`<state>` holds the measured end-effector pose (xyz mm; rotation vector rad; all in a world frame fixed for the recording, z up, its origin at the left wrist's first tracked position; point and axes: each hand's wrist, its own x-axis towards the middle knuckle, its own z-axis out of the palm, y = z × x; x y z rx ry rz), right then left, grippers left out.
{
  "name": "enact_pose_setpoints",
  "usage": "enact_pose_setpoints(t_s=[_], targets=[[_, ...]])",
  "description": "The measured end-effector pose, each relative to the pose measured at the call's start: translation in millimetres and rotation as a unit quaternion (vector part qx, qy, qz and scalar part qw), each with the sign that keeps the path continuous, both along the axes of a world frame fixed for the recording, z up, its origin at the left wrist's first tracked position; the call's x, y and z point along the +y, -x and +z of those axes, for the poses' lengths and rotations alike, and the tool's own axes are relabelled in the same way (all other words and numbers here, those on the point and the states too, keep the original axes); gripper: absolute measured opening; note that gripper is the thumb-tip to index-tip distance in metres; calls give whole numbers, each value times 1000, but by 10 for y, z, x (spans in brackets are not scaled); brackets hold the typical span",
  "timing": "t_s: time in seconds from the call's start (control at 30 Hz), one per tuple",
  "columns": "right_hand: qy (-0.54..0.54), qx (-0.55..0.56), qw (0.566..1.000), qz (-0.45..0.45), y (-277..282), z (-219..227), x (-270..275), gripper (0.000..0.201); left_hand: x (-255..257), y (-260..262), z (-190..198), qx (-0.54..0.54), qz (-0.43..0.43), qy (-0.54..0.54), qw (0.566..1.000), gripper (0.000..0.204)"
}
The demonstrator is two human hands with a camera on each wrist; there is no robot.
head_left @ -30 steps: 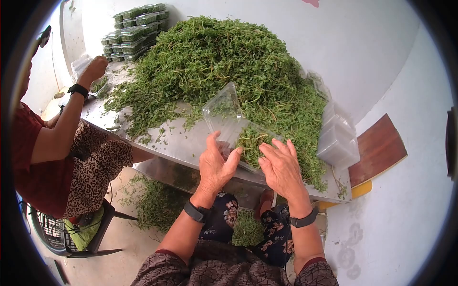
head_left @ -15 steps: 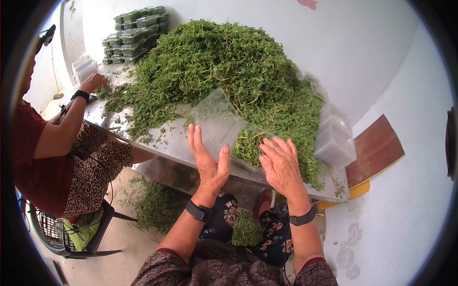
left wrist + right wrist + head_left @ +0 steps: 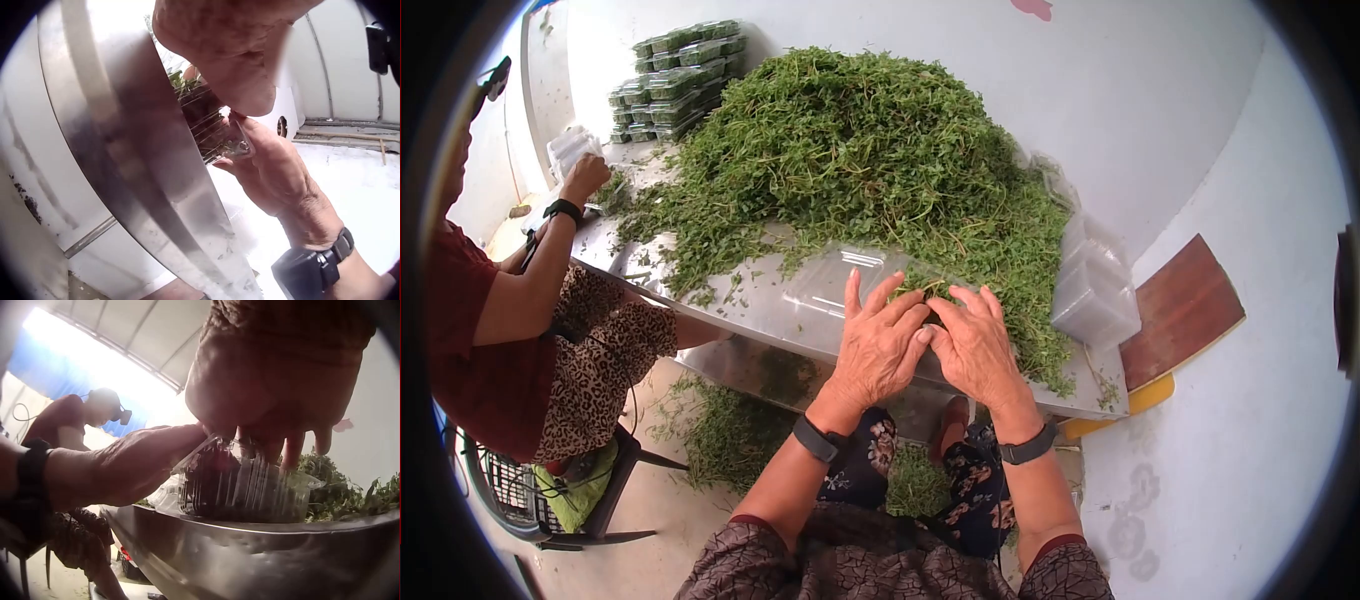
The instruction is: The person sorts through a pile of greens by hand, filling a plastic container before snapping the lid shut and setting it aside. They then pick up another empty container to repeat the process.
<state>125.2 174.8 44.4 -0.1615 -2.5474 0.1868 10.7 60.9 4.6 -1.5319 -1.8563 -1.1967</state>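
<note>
A clear plastic container (image 3: 250,494) with greens in it stands at the steel table's edge (image 3: 262,540), largely hidden by the hands in the head view. Its clear lid (image 3: 832,285) lies folded back to the left on the table. The left hand (image 3: 882,350) is at the container's left side, fingers spread and slightly bent, thumb near the right hand. From the right, the right hand (image 3: 978,352) reaches over it with bent fingers, their tips close to the left hand's. In the right wrist view, the right hand's fingers (image 3: 292,450) point down over the container's rim.
A large heap of greens (image 3: 850,150) covers the table behind the hands. Empty clear containers (image 3: 1095,290) are stacked at the right, filled ones (image 3: 675,85) at the back left. Another person (image 3: 510,290) sits at the left. More greens (image 3: 730,430) lie below the table.
The lid has tipped down from a raised slant to lie flat. My left hand has moved right from beside the container, close to my right hand. The camera view has shifted slightly.
</note>
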Motion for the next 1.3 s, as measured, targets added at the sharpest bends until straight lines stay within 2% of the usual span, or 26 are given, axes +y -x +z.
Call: enact_pose_setpoints(t_s=[0.2, 0.5, 0.6, 0.7, 0.8, 1.0, 1.13, 1.3], targets=[[-31, -32, 998, -42, -3, 16, 18, 25, 11, 7, -6, 4, 31, 43, 999, 35], [-30, -27, 995, -89, 41, -34, 132, 28, -6, 4, -36, 3, 53, 20, 998, 32], [-1, -21, 996, -87, 30, -49, 148, 30, 7, 29, -95, 5, 40, -10, 999, 24], [57, -15, 996, -60, -32, -6, 177, 31, 5, 38, -107, 7, 37, -19, 999, 23], [73, 7, 996, -57, -105, 60, 150, 31, -8, 36, -123, 3, 34, -24, 999, 24], [9, 9, 1000, 0, -43, 124, 40, 32, -19, 22, -112, 8, 38, -35, 999, 31], [-29, -22, 999, 6, 76, 63, 54, 33, -16, 26, -115, 11, 35, -41, 998, 31], [-20, -57, 998, -9, 128, 32, 101, 32, 1, 27, -139, 1, 36, -45, 998, 30]])
